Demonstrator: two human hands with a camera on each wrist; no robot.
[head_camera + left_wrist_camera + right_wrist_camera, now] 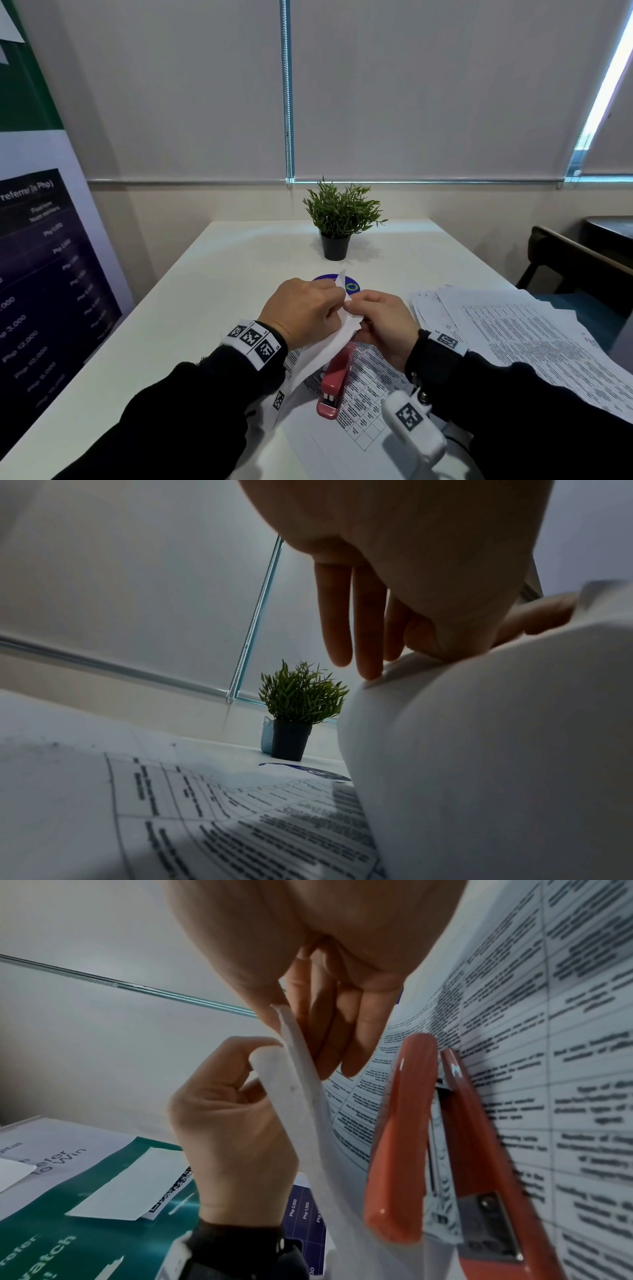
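White tabletop (212,274) fills the lower part of the head view, with grey blinds (171,102) behind. At frame centre the left hand (301,313) and the right hand (383,325) both hold a bundle of white sheets (325,349); each grip is clamped on its upper corner, just above the red stapler (337,377). Probably the edges should be squared evenly before the corner enters the stapler.
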